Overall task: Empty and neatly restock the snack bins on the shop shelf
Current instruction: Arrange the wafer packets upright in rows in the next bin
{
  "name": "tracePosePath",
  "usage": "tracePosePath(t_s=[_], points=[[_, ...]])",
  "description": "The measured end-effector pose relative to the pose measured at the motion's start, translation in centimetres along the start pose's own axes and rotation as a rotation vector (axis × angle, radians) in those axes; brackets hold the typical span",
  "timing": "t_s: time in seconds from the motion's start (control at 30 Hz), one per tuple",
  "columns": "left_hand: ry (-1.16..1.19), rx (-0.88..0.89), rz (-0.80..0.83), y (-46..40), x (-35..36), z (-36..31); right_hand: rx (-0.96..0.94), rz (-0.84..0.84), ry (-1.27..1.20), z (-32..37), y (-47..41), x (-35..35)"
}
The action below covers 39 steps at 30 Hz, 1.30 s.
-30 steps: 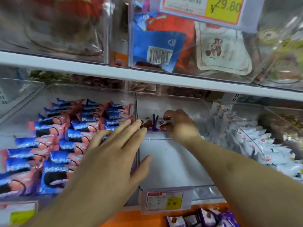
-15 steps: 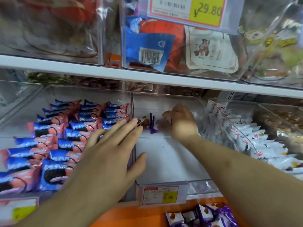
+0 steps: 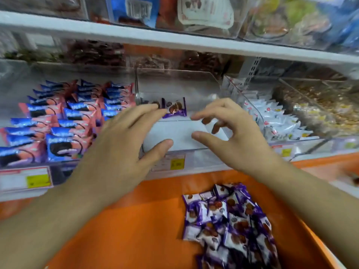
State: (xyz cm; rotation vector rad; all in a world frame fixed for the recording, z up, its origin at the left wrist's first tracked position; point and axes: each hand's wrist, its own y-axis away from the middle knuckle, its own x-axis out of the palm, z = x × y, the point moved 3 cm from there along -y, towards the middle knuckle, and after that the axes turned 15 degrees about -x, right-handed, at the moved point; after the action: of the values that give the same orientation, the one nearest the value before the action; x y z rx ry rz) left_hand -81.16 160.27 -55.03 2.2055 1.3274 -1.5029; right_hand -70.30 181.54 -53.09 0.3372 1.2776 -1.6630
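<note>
— Where are the hands?
— Left hand [image 3: 120,140] and right hand [image 3: 231,133] hover empty, fingers loose, over the clear middle bin [image 3: 194,84].
— The snacks?
— Purple packets [image 3: 174,108] stand at its back; more fill the orange tray [image 3: 231,228] below.

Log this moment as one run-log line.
stage: restocking middle bin | left hand: open, over bin front | right hand: open, empty | in bin: purple packs upright at back | supply: purple pile on orange tray

A: The bin [image 3: 196,84] is seen in clear, glossy plastic.
B: Shiny foil is shown on the purple packets [image 3: 229,220]; a smooth orange surface [image 3: 136,220] is pictured beneath.
</note>
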Motion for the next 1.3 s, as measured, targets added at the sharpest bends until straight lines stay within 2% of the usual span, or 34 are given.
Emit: tracePosePath(t_s=[0.07,0.13,0.27,0.43,0.57,0.7,0.87,1.03,1.13,1.3], points=[[0.098,0.052,0.072,3.4,1.5,-1.0,0.054,0.067,-0.082,0.7,4.3,-0.5],[0.101,0.055,0.223,6.9,4.5,-1.2,0.151,0.148,-0.109,-0.5,8.8,0.0],[0.106,-0.068,0.489,11.2,12.7,-0.1,0.331,0.277,0.052,-6.5,17.2,2.1],[0.067,-0.206,0.583,11.6,23.1,0.8,0.467,0.522,0.183,-13.5,22.9,5.8],[0.075,-0.296,0.586,9.8,30.5,1.3,0.352,0.675,0.324,-16.7,25.1,9.1],[-0.064,-0.236,0.562,8.1,35.4,0.9,0.293,0.79,0.413,-18.4,25.9,11.3],[-0.216,-0.178,0.542,7.6,38.4,0.6,0.248,0.778,0.479,-18.8,25.7,12.0],[-0.23,-0.133,0.481,8.1,38.5,0.3,0.266,0.618,0.418,-18.3,25.9,11.0],[-0.109,-0.21,0.467,8.4,36.5,-0.1,0.313,0.552,0.362,-17.7,25.3,9.8],[0.283,-0.513,0.467,8.5,30.0,0.2,0.434,0.412,0.113,-15.0,23.3,7.5]])
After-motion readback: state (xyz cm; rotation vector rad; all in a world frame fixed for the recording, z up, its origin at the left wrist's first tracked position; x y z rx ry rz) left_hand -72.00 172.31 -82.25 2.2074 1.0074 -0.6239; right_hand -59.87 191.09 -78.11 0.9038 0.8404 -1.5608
